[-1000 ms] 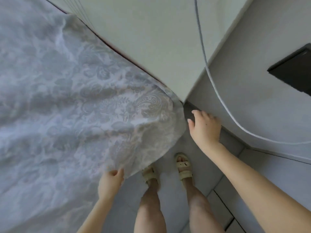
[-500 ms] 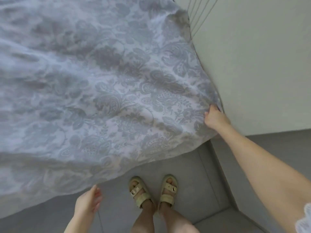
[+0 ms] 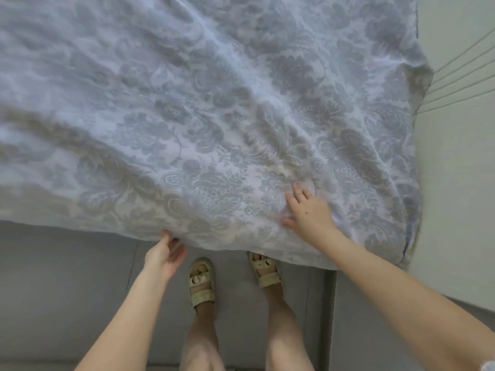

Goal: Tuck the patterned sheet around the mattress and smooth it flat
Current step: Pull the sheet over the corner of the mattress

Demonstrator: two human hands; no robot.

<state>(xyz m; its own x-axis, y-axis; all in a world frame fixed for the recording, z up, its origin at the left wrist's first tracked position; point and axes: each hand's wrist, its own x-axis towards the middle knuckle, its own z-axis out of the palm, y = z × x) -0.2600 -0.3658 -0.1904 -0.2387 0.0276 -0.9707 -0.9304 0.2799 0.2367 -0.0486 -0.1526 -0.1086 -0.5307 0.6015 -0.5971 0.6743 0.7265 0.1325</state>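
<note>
Patterned sheet [image 3: 214,116]: spread over mattress, creased, lower-frame edge hanging untucked. Left hand [image 3: 163,257] pinching hem; right hand [image 3: 310,212] flat, fingers spread, pressing sheet. Tucking, smoothing remain.

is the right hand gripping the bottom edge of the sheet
No, the right hand lies open and flat on top of the patterned sheet; it is the left hand that is at the hanging bottom edge.
</note>
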